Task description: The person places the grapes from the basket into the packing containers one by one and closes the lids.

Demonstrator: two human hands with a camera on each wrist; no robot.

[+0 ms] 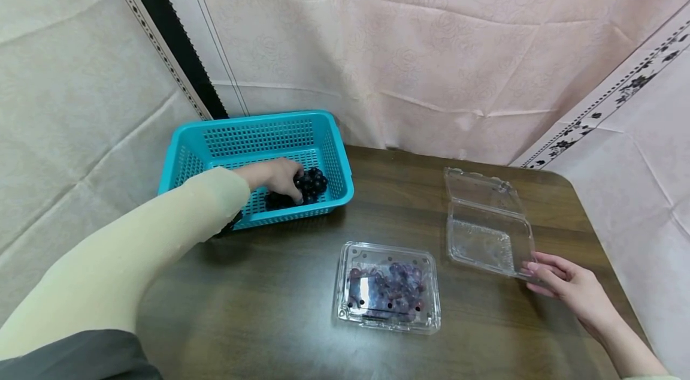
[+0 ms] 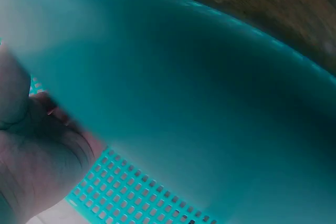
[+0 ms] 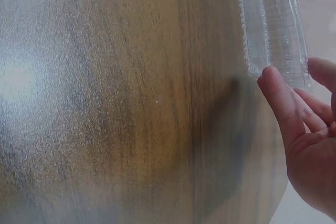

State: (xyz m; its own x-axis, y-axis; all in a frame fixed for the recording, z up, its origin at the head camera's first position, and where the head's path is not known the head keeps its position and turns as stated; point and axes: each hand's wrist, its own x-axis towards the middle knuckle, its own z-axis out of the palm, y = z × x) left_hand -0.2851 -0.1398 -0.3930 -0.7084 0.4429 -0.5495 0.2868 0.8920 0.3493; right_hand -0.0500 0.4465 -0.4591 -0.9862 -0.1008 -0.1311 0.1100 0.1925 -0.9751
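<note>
Nearest the wearer, lower left: dark grey sleeve [image 1: 81,356] with a long cream sleeve [image 1: 129,254] running out of it to the left wrist. Brown wood-grain table [image 1: 259,308], light glaring off its near part. Closed clear box [image 1: 377,255] at the near middle, vent holes in its lid, reddish-purple grapes [image 1: 396,290] inside. Right hand [image 1: 577,290] well to the right of it; thumb and fingers pinch the near right corner of an open clear box [image 1: 482,242], whose hinged lid [image 1: 480,188] is folded back on the far side. Farther back, at left, a turquoise mesh basket [image 1: 259,137]. Left hand [image 1: 277,179] reaches down into it, fingers and thumb curled round black grapes [image 1: 314,182] in the basket's right half; fingertips partly hidden, and in the left wrist view a blurred basket wall blocks most of the hand. Dark patch under the left forearm, by the basket's near left corner: cannot make it out. Behind everything, pale patterned cloth [image 1: 404,38], creased, with decorated borders.
</note>
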